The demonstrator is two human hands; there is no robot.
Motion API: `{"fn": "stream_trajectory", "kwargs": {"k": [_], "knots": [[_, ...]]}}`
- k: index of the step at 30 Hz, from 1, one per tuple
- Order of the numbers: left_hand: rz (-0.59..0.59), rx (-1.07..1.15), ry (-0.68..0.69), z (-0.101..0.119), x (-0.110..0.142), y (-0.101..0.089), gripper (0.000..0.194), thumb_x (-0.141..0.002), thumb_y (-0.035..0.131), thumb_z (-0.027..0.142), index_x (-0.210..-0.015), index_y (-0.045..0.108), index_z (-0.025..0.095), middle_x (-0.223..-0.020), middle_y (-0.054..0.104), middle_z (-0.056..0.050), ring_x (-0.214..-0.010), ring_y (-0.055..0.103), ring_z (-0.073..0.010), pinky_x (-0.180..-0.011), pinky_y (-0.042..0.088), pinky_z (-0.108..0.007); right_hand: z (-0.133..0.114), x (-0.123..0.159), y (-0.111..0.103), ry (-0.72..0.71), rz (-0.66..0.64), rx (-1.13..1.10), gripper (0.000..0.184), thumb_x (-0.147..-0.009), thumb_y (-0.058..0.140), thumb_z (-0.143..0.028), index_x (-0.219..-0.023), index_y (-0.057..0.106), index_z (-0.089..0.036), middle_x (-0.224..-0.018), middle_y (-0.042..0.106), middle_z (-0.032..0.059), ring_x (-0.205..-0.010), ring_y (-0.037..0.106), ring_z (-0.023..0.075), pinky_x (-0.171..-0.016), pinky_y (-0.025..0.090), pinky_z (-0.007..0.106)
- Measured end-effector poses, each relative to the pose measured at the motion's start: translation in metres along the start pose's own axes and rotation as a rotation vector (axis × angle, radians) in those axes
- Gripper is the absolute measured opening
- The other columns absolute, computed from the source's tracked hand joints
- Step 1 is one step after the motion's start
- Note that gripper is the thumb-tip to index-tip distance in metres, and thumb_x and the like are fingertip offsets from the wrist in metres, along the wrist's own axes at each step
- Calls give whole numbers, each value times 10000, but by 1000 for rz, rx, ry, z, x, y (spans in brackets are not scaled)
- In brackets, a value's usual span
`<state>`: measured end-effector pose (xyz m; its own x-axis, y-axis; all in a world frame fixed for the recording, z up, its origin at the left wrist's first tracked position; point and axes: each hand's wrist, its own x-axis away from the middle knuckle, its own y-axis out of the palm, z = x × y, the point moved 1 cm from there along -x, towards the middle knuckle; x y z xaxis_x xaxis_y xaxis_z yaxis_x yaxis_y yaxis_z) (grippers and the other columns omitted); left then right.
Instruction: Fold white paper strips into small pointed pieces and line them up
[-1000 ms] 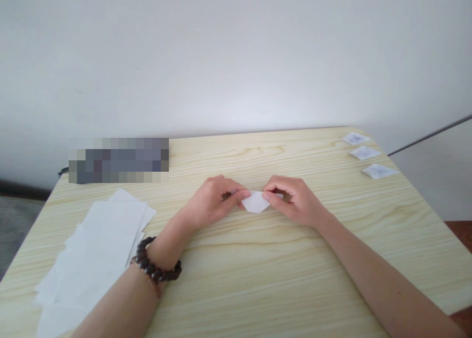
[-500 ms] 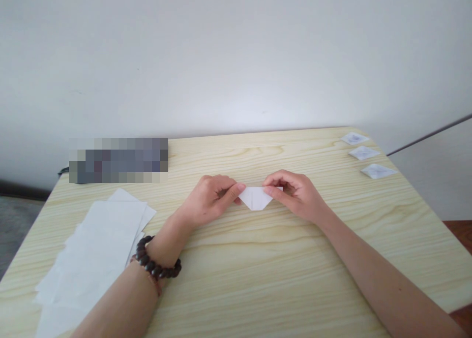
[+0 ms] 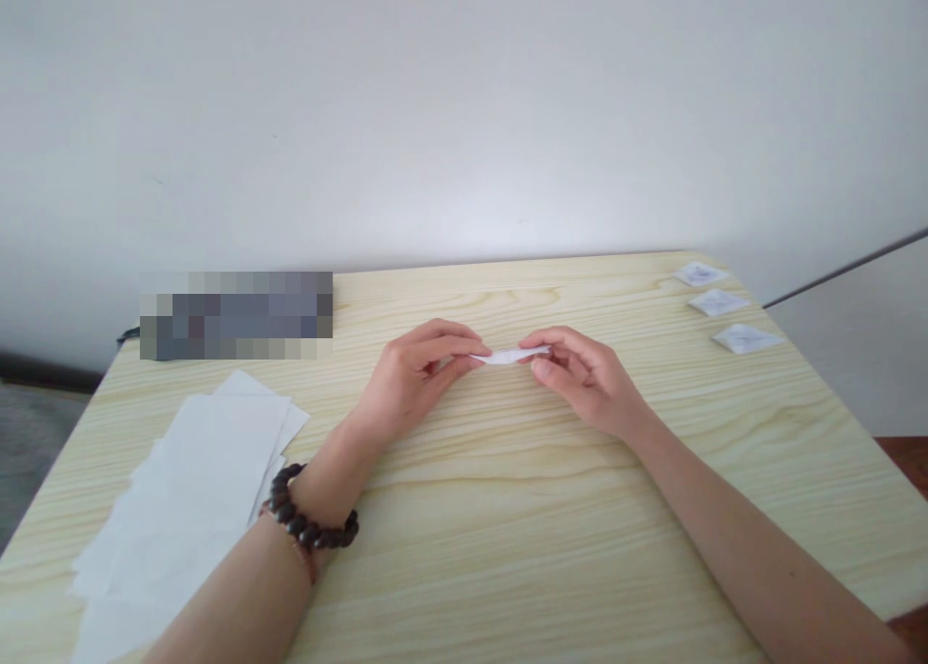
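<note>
Between my two hands is a small folded white paper [image 3: 507,357], turned so that it shows as a thin, slightly curved strip above the table. My left hand [image 3: 417,374] pinches its left end between thumb and fingers. At the other end, my right hand [image 3: 580,374] grips the paper with its fingers along the far edge and its thumb on the near side. A dark bead bracelet [image 3: 304,524] circles my left wrist. The lower folds of the paper cannot be made out from this angle.
Loose white sheets [image 3: 195,480] lie in an uneven pile at the left of the wooden table [image 3: 493,548]. A blurred-out dark object [image 3: 239,316] is at the back left. Three folded paper boats [image 3: 746,337] form a row along the back right edge. Behind stands a white wall [image 3: 464,113].
The folded paper has tipped from showing its flat, trapezoid face to a narrow edge-on strip. Fingers of both hands have come over its top edge, and my right thumb has shifted lower.
</note>
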<state>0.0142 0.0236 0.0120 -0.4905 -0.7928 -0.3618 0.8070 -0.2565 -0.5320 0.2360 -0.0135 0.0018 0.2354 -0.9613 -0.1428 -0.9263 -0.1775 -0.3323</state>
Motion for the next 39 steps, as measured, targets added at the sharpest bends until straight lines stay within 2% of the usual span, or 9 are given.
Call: {"fn": "stream_trajectory", "kwargs": {"k": [2,6,8,12,16,23,28,35,39], "knots": [[17,-37,-18,2,0,-1,169,-892,572,266,-931,705,168,-993,680,-74,-696,569,-107,-566,414,-204,0,0,1,-5,-2,28,217,-892,587,-377,-1023,642,-214,-774,621,20,-654,561,134,-578,453,249],[-112,-91,-44,9,2,4,183,-881,570,296,-949,673,162,-794,660,-24,-629,527,-101,-564,402,-203,-3,-1,2,-42,-27,155,166,-911,552,-330,-889,655,-202,-733,621,16,-617,541,120,-525,404,238],[-151,-77,-58,12,4,9,186,-875,572,295,-968,669,166,-798,665,-19,-621,527,-98,-559,400,-201,-4,-1,3,-64,-37,183,135,-902,567,-315,-892,646,-207,-722,616,5,-599,538,113,-524,403,236],[-156,-18,-123,12,6,14,168,-870,571,289,-919,660,155,-727,641,-4,-584,509,-94,-534,390,-198,-2,1,6,-92,0,125,149,-876,609,-287,-996,545,-226,-708,602,-23,-600,548,111,-538,425,227],[-145,44,-178,11,7,13,172,-859,572,281,-973,600,156,-681,590,34,-513,457,-72,-482,359,-188,-1,2,8,-144,43,95,125,-884,589,-232,-956,487,-233,-753,609,-22,-622,557,105,-566,443,227],[-153,-26,-95,14,6,10,97,-839,560,195,-930,579,170,-734,643,37,-583,541,-77,-548,409,-178,-4,2,7,-158,17,193,26,-890,576,-216,-892,550,-219,-741,604,-9,-628,557,105,-568,447,225],[-108,36,-18,13,5,12,94,-863,564,162,-931,627,165,-860,703,3,-749,646,-95,-673,482,-166,-3,3,8,-212,36,234,32,-873,597,-206,-879,567,-215,-747,613,-5,-644,579,108,-586,469,220],[-101,24,50,11,6,14,108,-902,548,174,-978,624,164,-958,713,-28,-858,673,-114,-749,517,-184,-5,3,9,-293,31,267,62,-872,587,-160,-882,555,-211,-764,606,-15,-631,560,86,-590,465,198],[-85,-47,136,12,6,14,122,-885,551,144,-970,638,153,-994,713,-51,-895,673,-138,-784,521,-226,-8,3,10,-333,34,300,72,-876,581,-143,-881,553,-208,-782,613,-19,-631,556,74,-606,466,188]]}}
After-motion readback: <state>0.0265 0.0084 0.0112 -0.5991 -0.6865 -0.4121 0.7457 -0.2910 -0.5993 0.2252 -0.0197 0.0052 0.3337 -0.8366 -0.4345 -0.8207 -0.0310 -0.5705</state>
